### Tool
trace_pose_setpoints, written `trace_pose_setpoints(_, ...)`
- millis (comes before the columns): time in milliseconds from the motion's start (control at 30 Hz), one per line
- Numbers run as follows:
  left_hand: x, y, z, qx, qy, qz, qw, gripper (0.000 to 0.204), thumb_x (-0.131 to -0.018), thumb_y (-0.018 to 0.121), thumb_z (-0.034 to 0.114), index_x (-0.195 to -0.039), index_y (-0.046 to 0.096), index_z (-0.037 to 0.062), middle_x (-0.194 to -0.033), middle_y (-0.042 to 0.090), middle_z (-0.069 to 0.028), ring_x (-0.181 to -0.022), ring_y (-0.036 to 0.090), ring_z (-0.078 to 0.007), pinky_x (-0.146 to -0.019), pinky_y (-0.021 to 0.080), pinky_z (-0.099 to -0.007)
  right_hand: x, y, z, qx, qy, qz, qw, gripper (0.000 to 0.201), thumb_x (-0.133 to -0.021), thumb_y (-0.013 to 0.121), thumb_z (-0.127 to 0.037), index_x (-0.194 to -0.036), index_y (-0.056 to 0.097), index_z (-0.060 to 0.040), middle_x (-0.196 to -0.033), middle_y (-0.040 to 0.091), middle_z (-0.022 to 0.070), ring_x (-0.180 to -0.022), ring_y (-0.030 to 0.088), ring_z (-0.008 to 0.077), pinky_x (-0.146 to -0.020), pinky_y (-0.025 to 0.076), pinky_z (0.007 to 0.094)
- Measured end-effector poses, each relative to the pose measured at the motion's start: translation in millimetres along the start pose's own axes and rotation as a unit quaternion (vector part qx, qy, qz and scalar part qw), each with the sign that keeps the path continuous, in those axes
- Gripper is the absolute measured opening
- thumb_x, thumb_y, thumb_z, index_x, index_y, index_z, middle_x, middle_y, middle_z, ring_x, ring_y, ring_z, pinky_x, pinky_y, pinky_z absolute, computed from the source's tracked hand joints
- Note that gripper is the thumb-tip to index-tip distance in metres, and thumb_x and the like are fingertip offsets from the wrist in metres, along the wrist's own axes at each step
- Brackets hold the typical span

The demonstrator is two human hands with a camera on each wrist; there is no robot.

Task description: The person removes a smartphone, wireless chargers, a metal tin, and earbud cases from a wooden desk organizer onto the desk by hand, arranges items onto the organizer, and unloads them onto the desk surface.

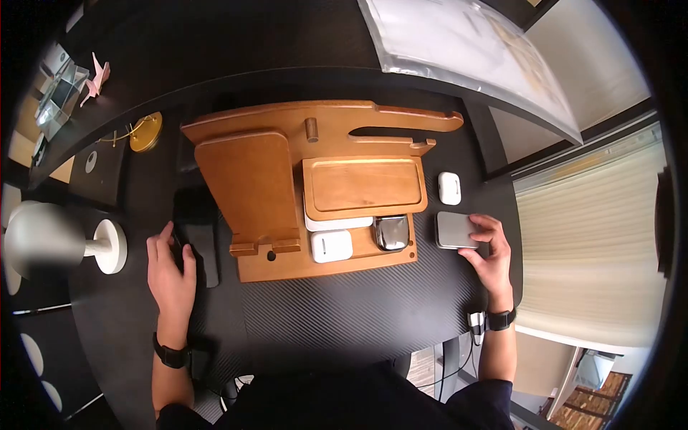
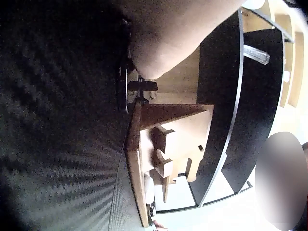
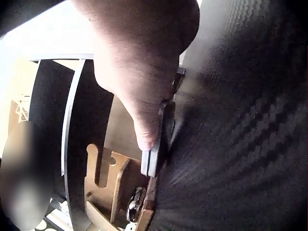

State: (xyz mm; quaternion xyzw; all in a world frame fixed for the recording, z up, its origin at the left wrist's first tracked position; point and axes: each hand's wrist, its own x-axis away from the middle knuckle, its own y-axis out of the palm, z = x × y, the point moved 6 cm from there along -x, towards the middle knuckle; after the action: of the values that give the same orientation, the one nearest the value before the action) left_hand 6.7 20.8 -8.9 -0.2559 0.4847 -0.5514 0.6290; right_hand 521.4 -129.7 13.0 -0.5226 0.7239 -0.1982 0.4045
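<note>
Our right hand (image 1: pixel 493 259) pinches the grey case (image 1: pixel 453 231); we should press its edges softly, evenly. Whether our left hand (image 1: pixel 171 274) grips something, we cannot tell.

Right hand (image 1: pixel 493 251) in a pinch; left hand (image 1: pixel 172 276) apparently loosely curved.

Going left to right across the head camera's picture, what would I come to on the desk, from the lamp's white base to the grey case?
Round white lamp base → left hand → upright wooden panel → white case in front → glossy dark case → flat grey case.
</note>
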Motion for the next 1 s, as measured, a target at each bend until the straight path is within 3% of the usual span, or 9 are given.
trace_pose_setpoints(200,1,-1,-2,-0.012,0.004,-0.007,1.000,0.037,-0.091,0.061,0.013,-0.126,0.057,0.0028,-0.106,0.054,-0.0126,-0.093,0.059,-0.0306,-0.081,0.050,-0.0380,0,3,15,0.017,0.017,-0.017,1.000,0.037,-0.066,0.087,-0.006,-0.091,0.060,-0.0033,-0.128,0.062,0.0152,-0.125,0.056,0.0369,-0.099,0.051,0.0432)
trace_pose_setpoints(367,3,0,-1,-0.045,0.010,-0.007,0.999,0.035,-0.092,0.060,0.014,-0.124,0.057,0.0010,-0.112,0.055,-0.0145,-0.099,0.060,-0.0342,-0.083,0.051,-0.0400,-11,3,-31,0.109,-0.019,-0.034,0.993,0.030,-0.075,0.078,-0.004,-0.102,0.064,-0.0031,-0.130,0.059,0.0166,-0.131,0.049,0.0397,-0.104,0.046,0.0464)
trace_pose_setpoints(400,3,0,1,-0.058,0.009,-0.010,0.998,0.035,-0.092,0.060,0.014,-0.124,0.057,0.0008,-0.113,0.054,-0.0149,-0.101,0.060,-0.0350,-0.083,0.051,-0.0406,-14,8,-48,0.134,-0.063,-0.047,0.988,0.028,-0.079,0.075,-0.005,-0.105,0.065,-0.0027,-0.127,0.059,0.0167,-0.131,0.050,0.0402,-0.103,0.046,0.0464)
trace_pose_setpoints(567,4,0,3,-0.090,0.011,-0.013,0.996,0.036,-0.093,0.059,0.014,-0.126,0.055,0.0013,-0.115,0.055,-0.0151,-0.103,0.060,-0.0363,-0.083,0.052,-0.0420,-25,65,-101,0.040,-0.096,-0.141,0.984,0.049,-0.080,0.076,-0.012,-0.126,0.062,-0.0037,-0.138,0.052,0.0211,-0.130,0.049,0.0410,-0.108,0.043,0.0478)
trace_pose_setpoints(633,4,-1,0,-0.082,0.017,-0.010,0.996,0.037,-0.093,0.059,0.014,-0.128,0.054,0.0018,-0.114,0.055,-0.0146,-0.101,0.060,-0.0349,-0.083,0.051,-0.0412,-25,85,-105,0.085,-0.073,-0.187,0.976,0.060,-0.080,0.077,-0.016,-0.134,0.055,-0.0035,-0.143,0.044,0.0241,-0.133,0.044,0.0453,-0.112,0.039,0.0493)
trace_pose_setpoints(867,4,-3,-18,0.021,-0.044,0.011,0.999,0.036,-0.099,0.055,0.017,-0.131,0.052,0.0027,-0.097,0.049,-0.0088,-0.084,0.053,-0.0240,-0.075,0.047,-0.0349,-35,98,-101,0.024,-0.099,-0.154,0.983,0.054,-0.080,0.077,-0.016,-0.131,0.060,-0.0091,-0.130,0.048,0.0180,-0.122,0.049,0.0381,-0.101,0.046,0.0465)
trace_pose_setpoints(967,3,-1,-23,0.019,-0.047,0.013,0.999,0.035,-0.098,0.056,0.017,-0.131,0.053,0.0028,-0.097,0.050,-0.0088,-0.084,0.053,-0.0240,-0.075,0.047,-0.0348,-27,90,-103,0.016,-0.127,-0.148,0.981,0.049,-0.078,0.078,-0.019,-0.124,0.065,-0.0101,-0.130,0.049,0.0159,-0.120,0.052,0.0351,-0.098,0.048,0.0438)
trace_pose_setpoints(1000,4,0,-23,0.024,-0.053,-0.002,0.998,0.036,-0.102,0.052,0.020,-0.132,0.051,0.0007,-0.099,0.053,-0.0110,-0.086,0.055,-0.0227,-0.080,0.047,-0.0337,-23,84,-105,0.019,-0.138,-0.157,0.978,0.048,-0.078,0.078,-0.020,-0.123,0.066,-0.0101,-0.130,0.049,0.0159,-0.119,0.052,0.0348,-0.098,0.049,0.0437)
